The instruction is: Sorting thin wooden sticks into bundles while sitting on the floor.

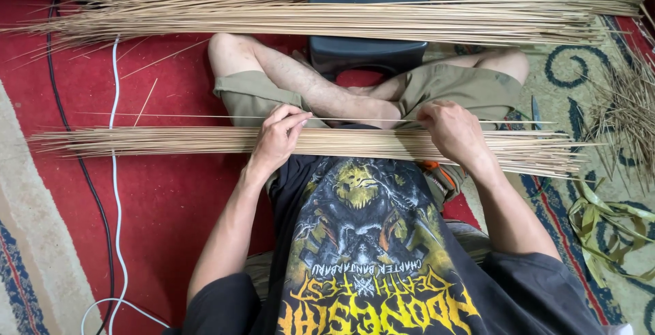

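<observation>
1. A person sits cross-legged on a red patterned carpet [170, 198], seen from above by a head camera. A flat bundle of long, thin, pale tan sticks [341, 142] lies across the lap, reaching out past both knees.
2. The left hand [278, 137] rests on the near bundle, left of its middle. Its fingers are curled and its thumb and fingertips pinch a single thin stick [170, 116] that runs just beyond the bundle, parallel to it.
3. The right hand [454, 130] lies on the near bundle, right of its middle, palm down, fingers bent over the far edge. Whether it grips any stick I cannot tell.
4. Beyond the near bundle, past the knees, stands a dark plastic stool [368, 52]. A second, larger heap of the same pale sticks [307, 7] lies across the stool's top.
5. Left of the near bundle, a white cable [114, 171] and a black cable [71, 137] run along the carpet.
6. Right of the near bundle, off its tip, lie loose dry leaf strips [614, 226] and a scatter of short dry stalks [628, 117].
</observation>
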